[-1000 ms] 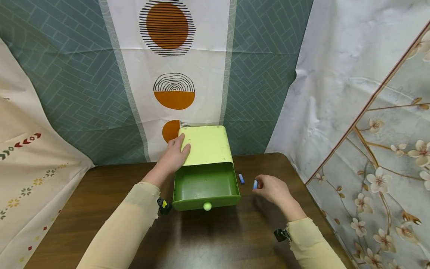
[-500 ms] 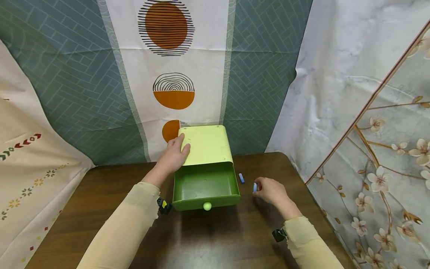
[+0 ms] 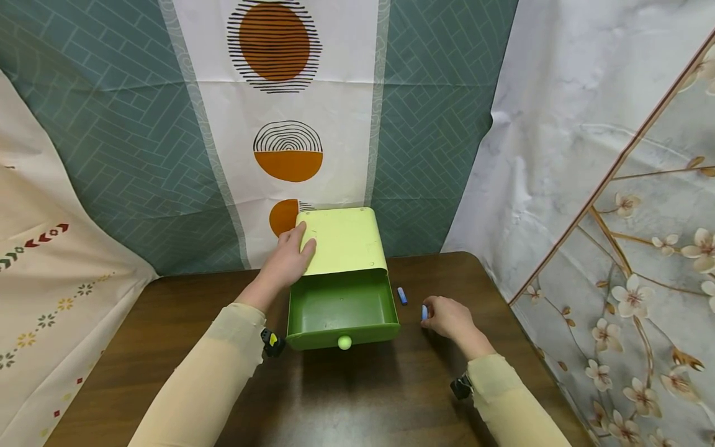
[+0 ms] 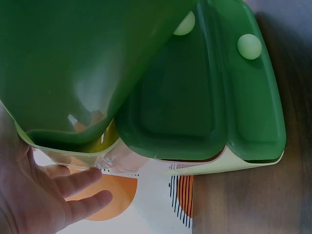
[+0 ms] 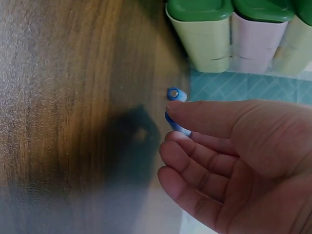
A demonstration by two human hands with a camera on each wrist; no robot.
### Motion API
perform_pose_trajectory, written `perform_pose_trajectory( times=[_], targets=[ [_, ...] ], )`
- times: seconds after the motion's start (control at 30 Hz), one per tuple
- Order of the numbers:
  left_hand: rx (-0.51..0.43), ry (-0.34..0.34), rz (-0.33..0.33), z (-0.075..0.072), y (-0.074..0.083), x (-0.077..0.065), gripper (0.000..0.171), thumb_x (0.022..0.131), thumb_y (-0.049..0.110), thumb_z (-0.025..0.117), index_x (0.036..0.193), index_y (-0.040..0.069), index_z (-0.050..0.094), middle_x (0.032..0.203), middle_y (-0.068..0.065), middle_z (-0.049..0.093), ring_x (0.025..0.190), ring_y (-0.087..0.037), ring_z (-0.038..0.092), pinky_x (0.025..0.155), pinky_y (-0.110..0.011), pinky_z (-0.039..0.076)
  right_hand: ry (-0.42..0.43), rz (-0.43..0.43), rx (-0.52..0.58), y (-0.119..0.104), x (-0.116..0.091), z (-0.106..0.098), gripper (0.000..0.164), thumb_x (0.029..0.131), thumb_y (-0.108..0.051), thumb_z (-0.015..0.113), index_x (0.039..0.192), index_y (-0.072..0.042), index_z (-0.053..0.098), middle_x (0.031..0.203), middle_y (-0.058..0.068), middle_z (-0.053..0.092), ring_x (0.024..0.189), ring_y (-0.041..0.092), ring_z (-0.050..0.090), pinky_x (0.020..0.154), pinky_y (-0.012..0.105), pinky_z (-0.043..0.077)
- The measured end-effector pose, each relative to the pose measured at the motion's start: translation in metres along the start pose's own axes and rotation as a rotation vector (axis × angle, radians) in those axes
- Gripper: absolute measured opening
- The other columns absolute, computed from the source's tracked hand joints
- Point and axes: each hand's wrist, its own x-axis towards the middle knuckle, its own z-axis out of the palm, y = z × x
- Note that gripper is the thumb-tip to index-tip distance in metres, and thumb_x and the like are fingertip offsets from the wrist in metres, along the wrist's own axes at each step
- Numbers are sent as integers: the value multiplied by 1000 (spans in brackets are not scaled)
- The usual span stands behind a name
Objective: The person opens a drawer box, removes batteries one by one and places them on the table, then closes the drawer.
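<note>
A small drawer cabinet (image 3: 347,239) with a pale yellow-green top stands at the back of the table. Its top green drawer (image 3: 318,339), with a round knob, is pulled out, and nothing shows inside. My left hand (image 3: 286,257) rests on the cabinet's left top edge, fingers stretched along the side in the left wrist view. Between thumb and fingertips my right hand (image 3: 451,318) pinches a small blue battery (image 3: 424,312), close over the table right of the drawer. Another blue battery (image 3: 402,296) lies between that hand and the cabinet.
Below the pulled-out drawer are more shut drawers (image 4: 256,97) with pale knobs. The dark wooden table (image 3: 184,347) reaches a patterned cloth wall (image 3: 436,136) behind. A floral cloth (image 3: 614,347) hangs along the right edge.
My right hand has moved slightly toward me and lower, with the battery still pinched. The left hand, cabinet and other battery have stayed in place.
</note>
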Motion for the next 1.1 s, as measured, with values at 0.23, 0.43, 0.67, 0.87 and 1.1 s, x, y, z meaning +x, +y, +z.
perform_pose_trajectory(
  times=[0.23, 0.43, 0.67, 0.87, 1.1],
  targets=[
    [-2, -2, -2, 0, -1, 0, 78, 116, 61, 30, 180, 23, 7, 181, -22, 10, 163, -47, 25, 127, -69, 26, -19, -4, -6, 4, 10, 3, 45, 88, -20, 92, 128, -5, 76, 92, -2, 71, 87, 20, 67, 80, 51, 59],
    [-2, 4, 3, -1, -1, 1, 78, 116, 60, 31, 180, 22, 8, 181, -22, 11, 163, -47, 25, 127, -68, 26, -41, 21, -19, 2, 18, 3, 42, 89, -19, 90, 128, -7, 77, 95, 1, 72, 89, 23, 67, 80, 52, 58],
    [9, -1, -1, 0, 0, 1, 78, 116, 59, 31, 180, 22, 8, 181, -22, 11, 161, -48, 28, 127, -68, 27, -64, 43, -43, 2, 29, 6, 47, 92, -20, 90, 134, -6, 77, 122, 12, 77, 109, 34, 73, 89, 58, 60],
    [9, -3, 1, 0, 0, 1, 78, 116, 59, 31, 180, 21, 8, 180, -23, 12, 161, -48, 29, 126, -68, 27, -71, 19, -33, 9, 43, 11, 48, 92, -20, 89, 137, -6, 76, 129, 16, 76, 114, 39, 72, 90, 58, 61],
    [1, -5, -1, -1, 1, 1, 78, 116, 60, 31, 180, 22, 8, 180, -22, 12, 161, -48, 28, 127, -68, 27, -55, -10, -23, 13, 61, 15, 50, 93, -16, 87, 140, -6, 75, 135, 17, 75, 122, 42, 70, 95, 61, 59]
  ],
)
